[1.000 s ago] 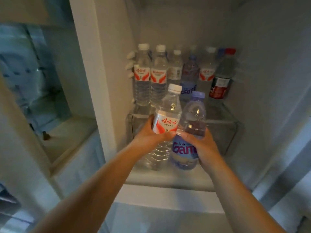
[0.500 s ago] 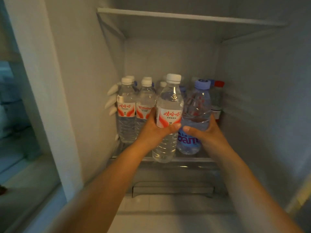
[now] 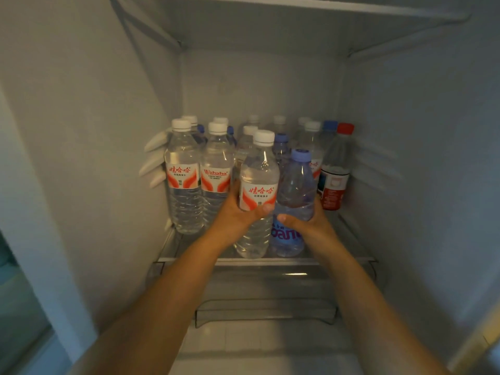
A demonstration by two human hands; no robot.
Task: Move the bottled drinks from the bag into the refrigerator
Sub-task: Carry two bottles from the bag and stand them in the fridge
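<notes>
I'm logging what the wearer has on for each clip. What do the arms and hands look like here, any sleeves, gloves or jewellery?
Both forearms are bare right down to the frame's lower edge, no sleeves showing. The left hand and right hand wear no gloves. No watch, bracelet or ring is visible on the wrists or the fingers in view.

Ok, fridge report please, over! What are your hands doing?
Left hand grips white-capped bottle. Right hand grips blue-capped bottle. Both at front of shelf. Stored bottles crowd close behind.
</notes>
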